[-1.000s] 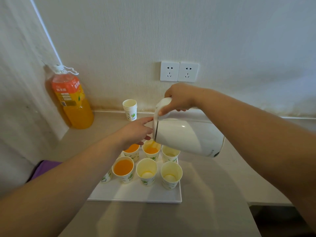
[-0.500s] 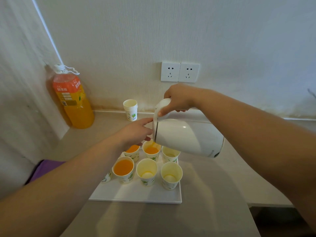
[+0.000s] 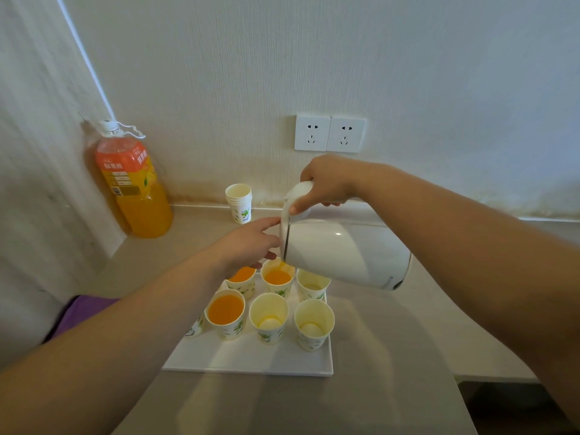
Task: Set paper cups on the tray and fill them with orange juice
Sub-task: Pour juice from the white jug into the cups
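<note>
As the tray (image 3: 251, 359) carried its cups (image 3: 314, 328), I held the white jug (image 3: 345, 255) tipped, gripped in my right hand (image 3: 326, 183), my left hand (image 3: 248, 243) straight-fingered against its lid (image 3: 295, 193), pouring into the back middle cup (image 3: 277, 279); two others held juice, three looked empty.

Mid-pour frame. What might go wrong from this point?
1. The back middle cup looks nearly full while the kettle, gripped by the right hand, is tipped steeply: it may overflow onto the tray.
2. The stream enters at that cup's rim, so it may spill outside.
3. The left hand, touching the kettle's lid, sits just over the filled back left cup and might knock it.
</note>
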